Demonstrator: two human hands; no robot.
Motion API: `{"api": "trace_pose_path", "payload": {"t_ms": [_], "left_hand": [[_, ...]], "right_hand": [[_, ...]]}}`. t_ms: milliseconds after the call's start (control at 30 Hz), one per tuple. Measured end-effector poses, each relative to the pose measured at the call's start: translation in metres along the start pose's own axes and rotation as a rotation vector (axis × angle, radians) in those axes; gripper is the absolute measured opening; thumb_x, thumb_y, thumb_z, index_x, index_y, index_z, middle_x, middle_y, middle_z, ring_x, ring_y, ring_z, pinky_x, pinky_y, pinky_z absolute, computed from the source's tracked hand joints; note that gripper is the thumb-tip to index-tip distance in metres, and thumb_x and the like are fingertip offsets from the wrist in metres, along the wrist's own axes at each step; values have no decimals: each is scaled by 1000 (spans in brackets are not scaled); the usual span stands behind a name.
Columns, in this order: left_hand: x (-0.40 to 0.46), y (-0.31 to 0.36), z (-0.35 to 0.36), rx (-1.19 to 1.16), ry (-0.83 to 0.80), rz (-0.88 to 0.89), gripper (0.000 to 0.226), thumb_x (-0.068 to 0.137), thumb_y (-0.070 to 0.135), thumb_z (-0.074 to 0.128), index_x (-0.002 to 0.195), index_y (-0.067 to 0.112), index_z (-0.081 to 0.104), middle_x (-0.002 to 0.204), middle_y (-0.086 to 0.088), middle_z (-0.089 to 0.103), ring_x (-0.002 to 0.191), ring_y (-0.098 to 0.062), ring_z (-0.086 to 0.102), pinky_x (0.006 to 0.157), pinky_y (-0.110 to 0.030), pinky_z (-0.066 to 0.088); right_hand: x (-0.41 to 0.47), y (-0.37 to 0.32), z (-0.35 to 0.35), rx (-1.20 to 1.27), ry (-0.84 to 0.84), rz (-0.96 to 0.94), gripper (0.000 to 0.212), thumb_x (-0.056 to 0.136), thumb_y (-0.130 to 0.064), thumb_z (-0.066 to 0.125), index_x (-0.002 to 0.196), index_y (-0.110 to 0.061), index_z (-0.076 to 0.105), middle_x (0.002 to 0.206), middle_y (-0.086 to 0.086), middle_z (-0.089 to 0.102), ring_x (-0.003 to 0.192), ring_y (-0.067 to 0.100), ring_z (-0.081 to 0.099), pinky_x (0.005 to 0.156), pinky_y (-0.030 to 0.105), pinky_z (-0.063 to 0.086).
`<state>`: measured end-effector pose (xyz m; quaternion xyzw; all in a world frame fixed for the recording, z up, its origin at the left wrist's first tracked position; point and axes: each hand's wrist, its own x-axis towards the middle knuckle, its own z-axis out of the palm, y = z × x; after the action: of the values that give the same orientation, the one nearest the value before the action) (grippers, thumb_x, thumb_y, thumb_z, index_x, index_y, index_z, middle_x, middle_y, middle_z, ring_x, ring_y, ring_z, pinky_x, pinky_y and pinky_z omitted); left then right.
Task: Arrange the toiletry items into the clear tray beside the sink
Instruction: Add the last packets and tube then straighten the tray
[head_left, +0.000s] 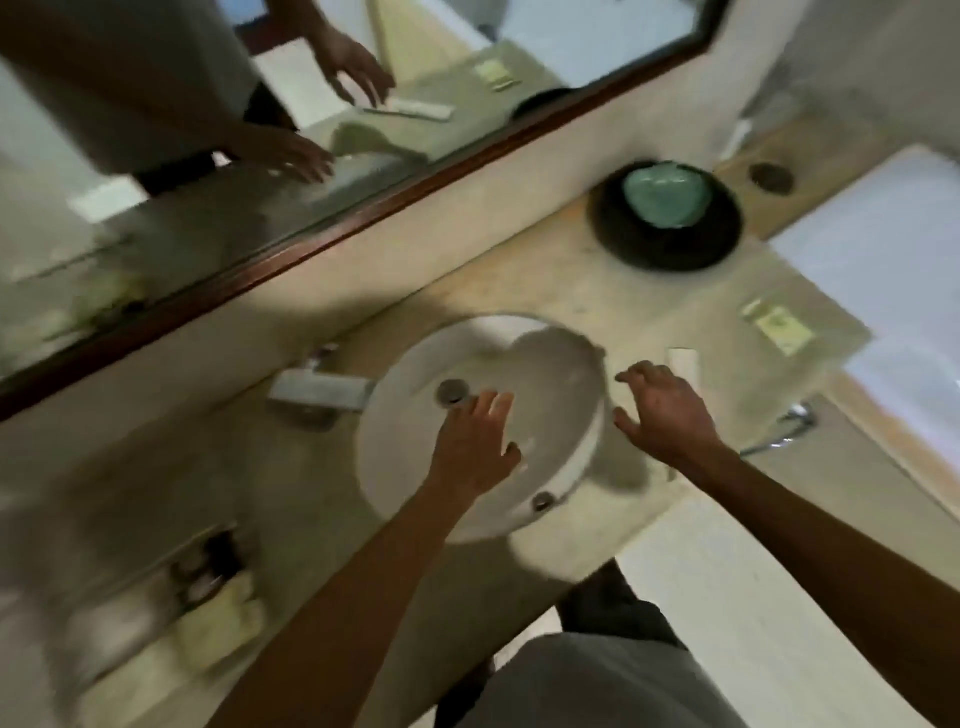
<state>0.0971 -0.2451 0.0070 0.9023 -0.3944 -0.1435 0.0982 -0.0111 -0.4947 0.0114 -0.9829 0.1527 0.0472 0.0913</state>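
Marble-looking tabletop (519, 291) is running the whole width, and the shot is pretty smeared, so take this loosely. Going from the left: a blurry clear tray (171, 597) is sitting near the tabletop's front edge with what look like small bottles already inside, though I can't make out what they are. Next, the tap (322, 392) is pointing into the round white sink (519, 364). The left hand (475, 441) is hovering over the basin near the drain, fingers loosely spread and holding nothing, probably just waiting its turn. The right hand (667, 410) is reaching over the sink's right rim, fingers wide and empty, heading, I'd guess, for the white packet (683, 362) lying just beyond its fingertips. Further right a yellow-green sachet (777, 328) is lying flat near the tabletop's end. Behind them a black bowl (664, 215) is holding something teal. Both items are sitting well apart from the tray, across the sink. Any writing on the packet or sachet is way too blurred to read, no brand visible.
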Motion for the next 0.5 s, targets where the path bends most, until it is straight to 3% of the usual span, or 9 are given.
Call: {"api": "trace_pose_path", "payload": {"t_ms": [133, 267, 400, 500], "left_hand": [[119, 115, 16, 65, -33, 149, 73, 77, 46, 61, 138, 13, 42, 137, -10, 48, 118, -29, 50, 94, -41, 42], [208, 197, 38, 166, -58, 306, 77, 71, 47, 64, 137, 11, 45, 137, -11, 50, 120, -30, 50, 95, -42, 42], [264, 245, 54, 216, -86, 389, 76, 71, 45, 65, 136, 10, 45, 137, -12, 50, 120, -30, 50, 95, -42, 43], [286, 258, 64, 220, -71, 419, 73, 71, 38, 68, 135, 11, 45, 132, -11, 51, 116, -28, 51, 92, -41, 44]], "right_hand": [[14, 159, -20, -109, -34, 207, 50, 80, -37, 64, 122, -11, 59, 119, 12, 60, 107, 33, 54, 87, 45, 46], [30, 267, -24, -150, -52, 373, 68, 81, -58, 59, 130, -13, 51, 126, 10, 55, 115, 31, 48, 93, 44, 41], [52, 319, -9, -73, -90, 458, 84, 76, -69, 58, 135, -11, 43, 128, 12, 50, 115, 31, 45, 93, 43, 41], [69, 320, 11, 76, -83, 426, 87, 74, -64, 63, 142, -17, 37, 135, 12, 46, 115, 32, 45, 91, 42, 42]]}}
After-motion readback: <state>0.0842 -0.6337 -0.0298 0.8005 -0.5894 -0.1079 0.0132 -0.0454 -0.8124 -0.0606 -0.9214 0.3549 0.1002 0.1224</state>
